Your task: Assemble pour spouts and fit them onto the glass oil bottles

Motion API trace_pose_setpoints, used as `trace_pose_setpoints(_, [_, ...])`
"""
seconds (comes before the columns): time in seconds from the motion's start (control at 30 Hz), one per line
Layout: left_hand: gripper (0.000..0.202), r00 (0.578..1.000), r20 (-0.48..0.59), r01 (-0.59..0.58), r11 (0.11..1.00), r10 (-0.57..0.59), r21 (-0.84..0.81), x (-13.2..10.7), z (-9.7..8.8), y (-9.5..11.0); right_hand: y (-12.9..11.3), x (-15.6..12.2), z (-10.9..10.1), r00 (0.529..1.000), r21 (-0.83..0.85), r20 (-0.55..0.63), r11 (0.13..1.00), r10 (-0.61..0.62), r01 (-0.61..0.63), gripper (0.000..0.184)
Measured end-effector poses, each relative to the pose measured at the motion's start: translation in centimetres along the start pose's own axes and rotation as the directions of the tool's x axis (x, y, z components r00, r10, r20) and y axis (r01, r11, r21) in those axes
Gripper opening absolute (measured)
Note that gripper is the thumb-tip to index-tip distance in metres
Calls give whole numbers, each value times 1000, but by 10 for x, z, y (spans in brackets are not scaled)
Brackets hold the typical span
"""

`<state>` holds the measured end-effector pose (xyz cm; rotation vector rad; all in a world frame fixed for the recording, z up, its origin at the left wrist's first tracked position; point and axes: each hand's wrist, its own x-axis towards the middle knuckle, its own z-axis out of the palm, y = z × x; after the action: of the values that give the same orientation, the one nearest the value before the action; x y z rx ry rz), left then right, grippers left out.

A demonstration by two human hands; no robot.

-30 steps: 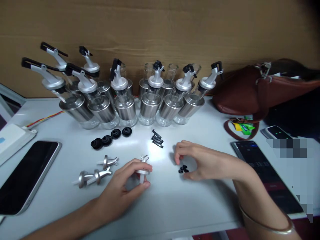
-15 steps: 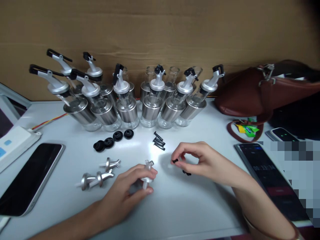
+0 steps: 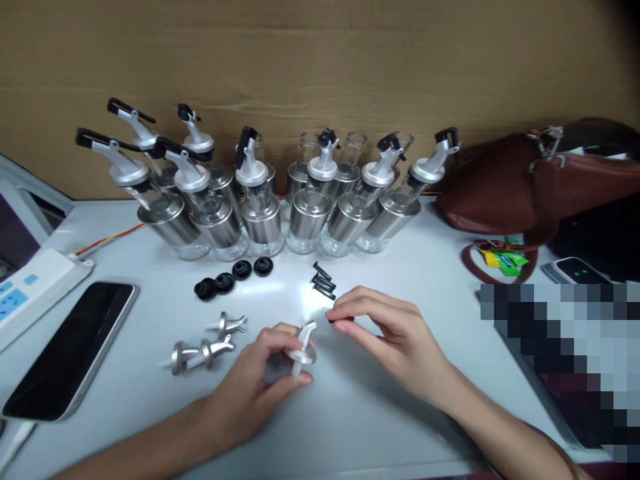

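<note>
Between the thumb and fingers of my left hand [image 3: 267, 367] is a silver pourer spout [image 3: 303, 350], held with its curved nozzle up. My right hand [image 3: 385, 337] pinches a small black piece [image 3: 331, 321] just right of the nozzle, apart from it; most of the piece is hidden by my fingertips. Left of my left hand lie several loose silver pourer spouts [image 3: 207, 353]. Black ribbed stoppers [image 3: 243, 269] sit in a row beyond them. Several slim black levers [image 3: 324, 283] lie in a small group beyond my right fingertips.
Glass bottles with steel sleeves [image 3: 263, 223] and pourer tops line the back against the cardboard [image 3: 320, 60]. At left are a phone [image 3: 70, 350] and a power strip [image 3: 37, 293]. A brown bag [image 3: 495, 183], candy wrappers [image 3: 505, 260] and a partly blurred device [image 3: 540, 373] are at right.
My right hand has moved left with the small black piece, closer to the spout. The spout in my left hand has turned slightly. The whole view has shifted a little.
</note>
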<state>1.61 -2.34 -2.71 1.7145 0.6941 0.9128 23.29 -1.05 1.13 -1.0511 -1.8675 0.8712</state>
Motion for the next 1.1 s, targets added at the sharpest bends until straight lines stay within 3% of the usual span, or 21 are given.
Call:
trace_pose_setpoints(0.17, [26, 998, 39, 55, 998, -55, -3, 0, -2, 1, 2, -3, 6, 999, 32, -25, 999, 37, -37, 5])
trace_pose_setpoints(0.37, [28, 992, 39, 124, 992, -123, -22, -5, -2, 2, 0, -1, 5, 999, 55, -31, 998, -13, 15, 10])
trace_pose_setpoints(0.7, [35, 994, 70, 87, 996, -89, 30, -6, -2, 5, 0, 1, 7, 999, 46, -15, 998, -45, 46, 9])
trace_pose_setpoints(0.8, [36, 993, 74, 93, 996, -92, -5, -6, -2, 6, 0, 1, 5, 1000, 99, 0, 995, 13, -12, 6])
trace_pose_setpoints(0.93, [37, 994, 83, 68, 998, -66, -17, -6, -3, 6, 1, 3, 2, 983, 225, 65, 958, 169, -180, 8])
trace_pose_setpoints(1.1, [44, 993, 111, -37, 999, 34, 25, -2, -5, 7, 6, 3, 3, 923, 410, 186, 828, 336, -383, 9])
